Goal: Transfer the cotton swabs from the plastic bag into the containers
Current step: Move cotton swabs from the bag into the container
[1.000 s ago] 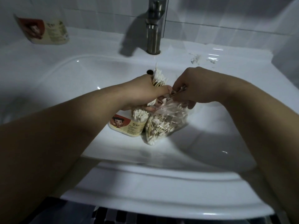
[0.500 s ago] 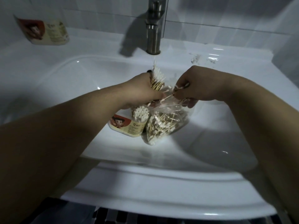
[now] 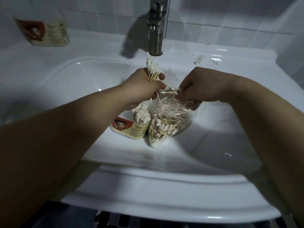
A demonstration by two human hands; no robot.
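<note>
White sink, left hand clenching white-tipped swabs — right hand pinching clear plastic bag

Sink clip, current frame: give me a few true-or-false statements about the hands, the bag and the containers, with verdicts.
1. The left hand grips a bundle of cotton swabs. True.
2. The plastic bag is empty. False: it holds many swabs.
3. The container in the sink basin has swabs standing in it. True.
4. The second container also lies in the basin. False: it is on the counter at the back left.
5. The right hand hangs idle, holding nothing. False: it pinches loose swabs at the bag's mouth.
</note>
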